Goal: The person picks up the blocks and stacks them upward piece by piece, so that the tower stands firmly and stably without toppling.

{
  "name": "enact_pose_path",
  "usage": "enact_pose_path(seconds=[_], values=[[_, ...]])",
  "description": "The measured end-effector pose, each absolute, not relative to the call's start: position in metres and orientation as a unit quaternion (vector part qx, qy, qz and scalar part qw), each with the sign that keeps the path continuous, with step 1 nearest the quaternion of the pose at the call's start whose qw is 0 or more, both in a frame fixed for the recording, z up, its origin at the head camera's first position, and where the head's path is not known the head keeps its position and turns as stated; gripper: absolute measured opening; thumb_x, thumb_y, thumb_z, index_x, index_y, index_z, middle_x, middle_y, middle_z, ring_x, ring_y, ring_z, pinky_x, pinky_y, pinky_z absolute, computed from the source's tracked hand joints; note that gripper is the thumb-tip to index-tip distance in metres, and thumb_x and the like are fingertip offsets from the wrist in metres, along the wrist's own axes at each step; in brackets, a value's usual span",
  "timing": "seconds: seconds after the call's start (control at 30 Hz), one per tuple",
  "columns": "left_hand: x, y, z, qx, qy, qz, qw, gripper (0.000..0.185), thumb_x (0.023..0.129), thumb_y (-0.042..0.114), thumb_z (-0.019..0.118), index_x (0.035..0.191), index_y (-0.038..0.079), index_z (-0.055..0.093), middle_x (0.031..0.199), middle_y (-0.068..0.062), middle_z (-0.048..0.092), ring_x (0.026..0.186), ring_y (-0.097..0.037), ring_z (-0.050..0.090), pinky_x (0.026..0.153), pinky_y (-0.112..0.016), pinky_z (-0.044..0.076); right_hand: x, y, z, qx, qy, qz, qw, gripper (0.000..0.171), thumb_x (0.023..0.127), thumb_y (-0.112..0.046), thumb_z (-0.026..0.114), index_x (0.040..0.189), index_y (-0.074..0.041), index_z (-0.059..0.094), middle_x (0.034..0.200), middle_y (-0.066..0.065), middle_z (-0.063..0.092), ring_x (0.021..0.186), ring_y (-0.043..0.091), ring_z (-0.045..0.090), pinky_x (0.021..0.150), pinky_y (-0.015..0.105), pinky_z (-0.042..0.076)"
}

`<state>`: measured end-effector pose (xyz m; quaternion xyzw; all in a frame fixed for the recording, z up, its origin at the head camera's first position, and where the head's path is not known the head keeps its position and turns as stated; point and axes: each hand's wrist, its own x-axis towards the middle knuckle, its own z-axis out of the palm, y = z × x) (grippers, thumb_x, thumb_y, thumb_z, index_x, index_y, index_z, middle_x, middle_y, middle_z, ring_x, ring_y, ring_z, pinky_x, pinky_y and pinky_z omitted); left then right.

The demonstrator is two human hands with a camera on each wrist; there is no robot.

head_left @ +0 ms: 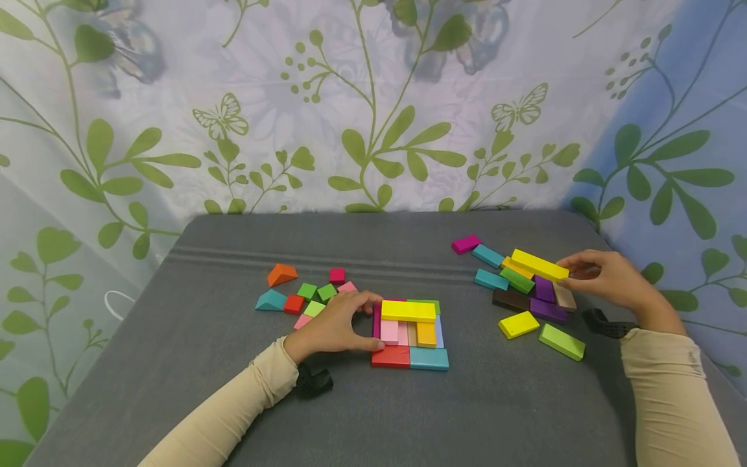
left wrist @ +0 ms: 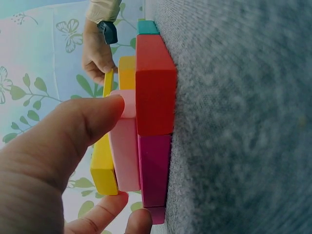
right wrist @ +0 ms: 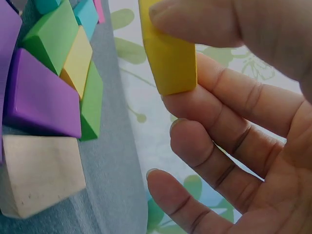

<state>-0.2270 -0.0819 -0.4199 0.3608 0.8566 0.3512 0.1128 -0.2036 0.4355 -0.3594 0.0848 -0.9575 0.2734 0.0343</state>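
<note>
Holding a long yellow wooden block (head_left: 539, 264), the right hand (head_left: 607, 280) hovers while the left hand (head_left: 332, 324) grips the half-built square of coloured blocks (head_left: 410, 334); many loose blocks (head_left: 303, 295) remain.

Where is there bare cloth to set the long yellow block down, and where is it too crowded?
Bare grey tabletop lies along the near edge, and between the assembled block square and the right pile. Crowded: the pile, where the right hand pinches the long yellow block, and the small blocks beyond the left hand.
</note>
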Motion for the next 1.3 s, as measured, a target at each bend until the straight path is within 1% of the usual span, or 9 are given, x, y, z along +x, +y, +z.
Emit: enact_pose_path(seconds=[0.27, 0.43, 0.53, 0.77, 0.87, 0.97, 1.1, 1.23, 1.3], values=[[-0.226, -0.082, -0.418, 0.358, 0.856, 0.354, 0.115, 0.073, 0.085, 0.039, 0.09, 0.143, 0.006, 0.061, 0.117, -0.003, 0.062, 0.114, -0.023, 0.054, 0.105, -0.051, 0.041, -0.206, 0.42, -0.357, 0.117, -0.949, 0.292, 0.033, 0.033, 0.09, 0.0, 0.084, 0.119, 0.011, 0.074, 0.107, 0.015, 0.072, 0.084, -0.006, 0.062, 0.07, 0.015, 0.053], [-0.226, -0.082, -0.418, 0.357, 0.857, 0.352, 0.117, 0.073, 0.085, 0.039, 0.09, 0.142, 0.005, 0.061, 0.117, -0.004, 0.062, 0.114, -0.024, 0.054, 0.105, -0.052, 0.041, -0.208, 0.411, -0.358, 0.166, -0.935, 0.308, 0.05, 0.031, 0.087, 0.006, 0.084, 0.117, 0.008, 0.075, 0.104, -0.003, 0.071, 0.088, -0.005, 0.061, 0.077, 0.009, 0.05], [-0.226, -0.082, -0.417, 0.356, 0.858, 0.35, 0.119, 0.072, 0.085, 0.039, 0.09, 0.142, 0.006, 0.061, 0.117, -0.004, 0.062, 0.115, -0.024, 0.054, 0.106, -0.052, 0.041, -0.209, 0.403, -0.36, 0.2, -0.922, 0.326, 0.062, 0.031, 0.083, 0.011, 0.084, 0.113, 0.008, 0.076, 0.1, -0.011, 0.069, 0.088, -0.001, 0.062, 0.08, 0.008, 0.049], [-0.226, -0.082, -0.418, 0.355, 0.86, 0.347, 0.121, 0.072, 0.085, 0.04, 0.089, 0.142, 0.006, 0.061, 0.117, -0.003, 0.063, 0.115, -0.024, 0.054, 0.106, -0.053, 0.042, -0.211, 0.376, -0.359, 0.25, -0.901, 0.351, 0.05, 0.031, 0.081, 0.014, 0.084, 0.111, 0.007, 0.077, 0.095, -0.004, 0.068, 0.087, 0.004, 0.065, 0.082, 0.008, 0.051], [-0.227, -0.082, -0.419, 0.355, 0.86, 0.345, 0.121, 0.072, 0.085, 0.041, 0.089, 0.142, 0.007, 0.062, 0.116, -0.003, 0.063, 0.115, -0.024, 0.054, 0.106, -0.053, 0.041, -0.211, 0.364, -0.358, 0.264, -0.895, 0.356, 0.049, 0.031, 0.082, 0.012, 0.085, 0.111, 0.004, 0.078, 0.095, -0.004, 0.068, 0.088, 0.004, 0.066, 0.082, 0.01, 0.051], [-0.227, -0.082, -0.419, 0.354, 0.86, 0.347, 0.122, 0.072, 0.085, 0.041, 0.089, 0.142, 0.007, 0.062, 0.117, -0.003, 0.063, 0.115, -0.024, 0.054, 0.106, -0.053, 0.041, -0.211, 0.354, -0.358, 0.277, -0.891, 0.355, 0.052, 0.032, 0.081, 0.01, 0.086, 0.111, 0.0, 0.08, 0.094, -0.005, 0.068, 0.087, 0.005, 0.065, 0.079, 0.014, 0.052], [-0.227, -0.082, -0.418, 0.354, 0.859, 0.348, 0.123, 0.072, 0.085, 0.04, 0.089, 0.143, 0.007, 0.062, 0.117, -0.003, 0.063, 0.115, -0.024, 0.054, 0.106, -0.052, 0.041, -0.211, 0.342, -0.36, 0.291, -0.888, 0.352, 0.057, 0.033, 0.081, 0.008, 0.087, 0.111, -0.004, 0.081, 0.093, -0.006, 0.07, 0.086, 0.006, 0.065, 0.078, 0.022, 0.054], [-0.227, -0.082, -0.419, 0.355, 0.86, 0.346, 0.123, 0.073, 0.085, 0.04, 0.089, 0.143, 0.006, 0.061, 0.118, -0.004, 0.063, 0.116, -0.024, 0.054, 0.107, -0.052, 0.041, -0.209, 0.33, -0.363, 0.3, -0.885, 0.351, 0.058, 0.033, 0.082, 0.006, 0.087, 0.112, -0.007, 0.082, 0.094, -0.011, 0.071, 0.085, 0.011, 0.063, 0.076, 0.03, 0.055], [-0.228, -0.082, -0.42, 0.356, 0.86, 0.345, 0.124, 0.073, 0.085, 0.04, 0.089, 0.143, 0.006, 0.061, 0.119, -0.004, 0.064, 0.117, -0.024, 0.054, 0.107, -0.053, 0.041, -0.208, 0.323, -0.364, 0.31, -0.88, 0.356, 0.056, 0.034, 0.083, 0.007, 0.087, 0.113, -0.007, 0.082, 0.093, -0.011, 0.071, 0.084, 0.014, 0.062, 0.072, 0.032, 0.056]])
